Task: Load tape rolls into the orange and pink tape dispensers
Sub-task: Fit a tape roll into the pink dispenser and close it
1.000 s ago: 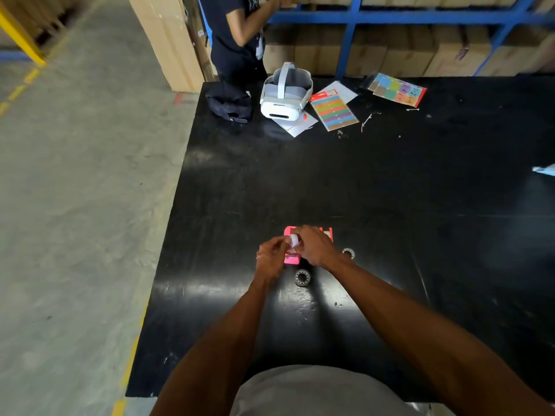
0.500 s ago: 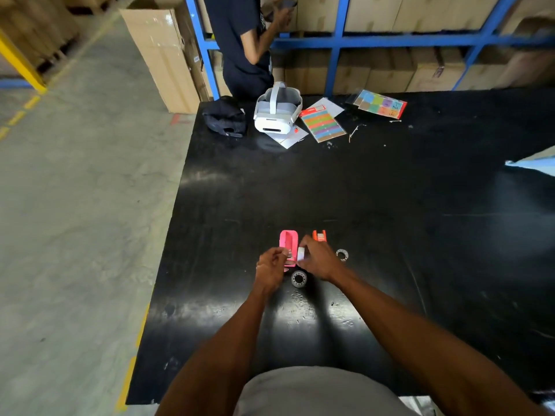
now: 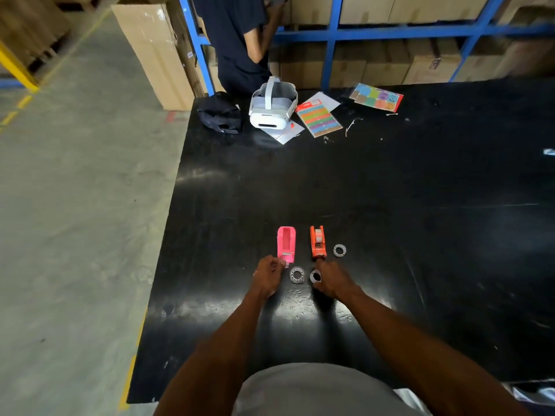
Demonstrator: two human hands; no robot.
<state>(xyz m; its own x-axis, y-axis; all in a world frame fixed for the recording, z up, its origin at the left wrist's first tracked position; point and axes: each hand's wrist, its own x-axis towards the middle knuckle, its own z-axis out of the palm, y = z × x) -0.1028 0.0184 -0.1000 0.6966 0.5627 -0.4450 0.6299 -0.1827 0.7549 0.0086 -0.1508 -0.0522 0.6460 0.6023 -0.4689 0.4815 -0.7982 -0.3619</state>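
Observation:
The pink tape dispenser (image 3: 286,244) lies flat on the black table (image 3: 390,205), and its slot looks empty. To its right, the orange tape dispenser (image 3: 318,241) has a roll inside. My left hand (image 3: 268,276) pinches the near end of the pink dispenser. My right hand (image 3: 333,280) sits just below the orange dispenser and holds a tape roll (image 3: 315,276) upright between its fingers. A loose roll (image 3: 297,275) lies flat between my hands. Another loose roll (image 3: 339,250) lies right of the orange dispenser.
At the far end of the table are a white headset (image 3: 271,111), a black cap (image 3: 220,112) and two colourful sheets (image 3: 319,120) (image 3: 377,97). A person (image 3: 237,40) stands behind that edge, by blue racking with cardboard boxes. The table's left edge drops to concrete floor.
My hands have come apart. The pink dispenser now lies on the table, and my right hand has drawn the roll down and to the right. Both dispensers are now uncovered.

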